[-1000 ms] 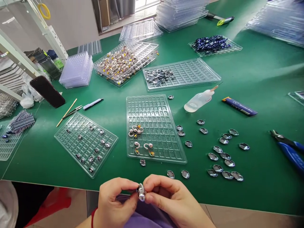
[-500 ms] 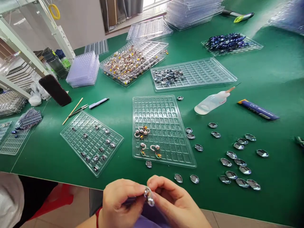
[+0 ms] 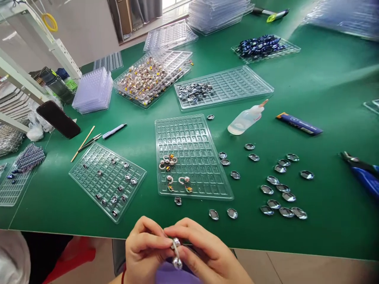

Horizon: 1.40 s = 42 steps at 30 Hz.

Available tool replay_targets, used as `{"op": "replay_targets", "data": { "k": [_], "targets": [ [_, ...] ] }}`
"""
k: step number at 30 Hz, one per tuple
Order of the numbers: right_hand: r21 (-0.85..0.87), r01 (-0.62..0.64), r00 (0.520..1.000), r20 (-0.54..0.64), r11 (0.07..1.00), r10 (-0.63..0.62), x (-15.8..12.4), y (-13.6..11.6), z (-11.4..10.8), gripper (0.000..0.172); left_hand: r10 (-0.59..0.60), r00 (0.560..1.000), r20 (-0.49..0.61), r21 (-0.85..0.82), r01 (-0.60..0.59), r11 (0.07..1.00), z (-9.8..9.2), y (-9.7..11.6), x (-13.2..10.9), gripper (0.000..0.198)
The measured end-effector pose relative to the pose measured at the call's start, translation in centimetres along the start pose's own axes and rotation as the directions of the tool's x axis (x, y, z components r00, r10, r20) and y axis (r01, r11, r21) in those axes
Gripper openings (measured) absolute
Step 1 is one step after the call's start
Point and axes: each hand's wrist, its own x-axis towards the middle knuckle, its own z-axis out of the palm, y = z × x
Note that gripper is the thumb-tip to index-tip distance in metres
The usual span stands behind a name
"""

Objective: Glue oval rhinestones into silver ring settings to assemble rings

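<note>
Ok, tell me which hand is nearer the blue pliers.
Right. The right hand is far left of the blue pliers; the left hand is farther left. Both pinch one metal part.

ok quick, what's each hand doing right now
Left hand: closed, fingers pinching a small shiny silver metal piece.
Right hand: closed, fingers pinching the same piece from the other side.

Center tray (image 3: 192, 150) between left tray (image 3: 89, 173) and loose oval caps (image 3: 281, 189); bottle (image 3: 244, 120) behind caps.
</note>
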Motion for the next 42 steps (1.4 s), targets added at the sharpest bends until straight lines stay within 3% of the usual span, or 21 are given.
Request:
{"op": "replay_targets", "data": {
  "k": [6, 11, 15, 23, 31, 35, 38, 40, 42],
  "targets": [
    [-0.18, 0.148, 0.989, 0.029, 0.972, -0.145, 0.2, -0.2, -0.3, 0.024, -0.003, 1.0, 0.02, 0.086, 0.001, 0.996, -0.2, -0.4, -0.2, 0.01],
    [-0.238, 0.243, 0.967, -0.012, 0.94, -0.253, 0.2, -0.6, -0.4, 0.023, -0.005, 0.998, 0.067, 0.069, 0.0, 0.998, 0.2, 0.1, 0.2, 0.033],
    [-0.207, 0.285, 0.955, -0.018, 0.936, -0.295, 0.3, -1.1, -0.4, 0.025, 0.018, 0.973, 0.231, 0.111, -0.045, 0.993, 0.8, 0.6, 0.7, 0.038],
    [-0.104, 0.287, 0.943, -0.142, 0.952, -0.3, -0.2, -0.7, 0.3, 0.026, 0.081, 0.978, 0.193, 0.117, -0.105, 0.988, 1.7, 1.1, 0.7, 0.034],
    [0.078, 0.236, 0.957, -0.193, 0.969, -0.217, 0.3, 0.2, 0.1, 0.023, 0.123, 0.952, 0.281, 0.262, -0.199, 0.944, 1.5, 1.5, 1.2, 0.046],
    [0.026, 0.198, 0.965, -0.18, 0.98, -0.19, -0.2, 1.0, 0.0, 0.021, 0.062, 0.986, 0.153, 0.274, -0.102, 0.956, 1.0, 1.3, 0.9, 0.038],
    [-0.057, 0.199, 0.968, -0.147, 0.978, -0.206, -0.5, 1.2, -0.1, 0.028, -0.067, 0.995, 0.079, 0.295, 0.041, 0.955, 0.6, 1.4, 0.8, 0.047],
    [-0.115, 0.195, 0.96, -0.18, 0.974, -0.214, -0.4, 1.1, -0.2, 0.027, -0.218, 0.965, 0.148, 0.325, 0.16, 0.932, 0.5, 1.7, 0.8, 0.052],
    [-0.183, 0.21, 0.951, -0.19, 0.96, -0.244, -0.4, 0.8, -0.3, 0.02, -0.382, 0.896, 0.228, 0.32, 0.302, 0.898, 0.3, 1.8, 0.9, 0.053]
  ]
}}
